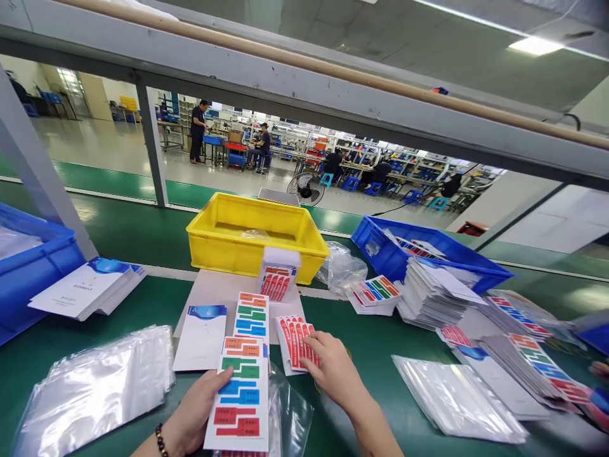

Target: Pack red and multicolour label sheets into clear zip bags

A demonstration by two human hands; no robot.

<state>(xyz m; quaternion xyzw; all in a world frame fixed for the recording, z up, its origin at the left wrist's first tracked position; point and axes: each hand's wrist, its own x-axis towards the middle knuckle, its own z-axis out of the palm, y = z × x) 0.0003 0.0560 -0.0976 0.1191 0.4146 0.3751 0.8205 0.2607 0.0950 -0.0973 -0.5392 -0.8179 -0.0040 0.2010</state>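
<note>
My left hand [197, 406] is closed on a white label sheet [240, 393] with orange, green, blue and red flag-shaped labels, thumb on top. A clear plastic bag [292, 406] lies partly hidden beneath that sheet. Just beyond it is a stack of matching colored label sheets [252, 314]. Fingertips of my right hand [333, 365] rest on a stack of red label sheets [294, 343], fingers stretched out and somewhat apart. A white booklet with a blue top [200, 339] lies left of the label sheets.
Clear bags lie in piles at left [104, 381] and right [461, 397]. A yellow bin [257, 254] stands behind, with a blue bin [428, 254] to its right. Booklets [90, 285] are stacked at left, paper stacks [432, 298] at right. Another person's hand [600, 369] shows at the right edge.
</note>
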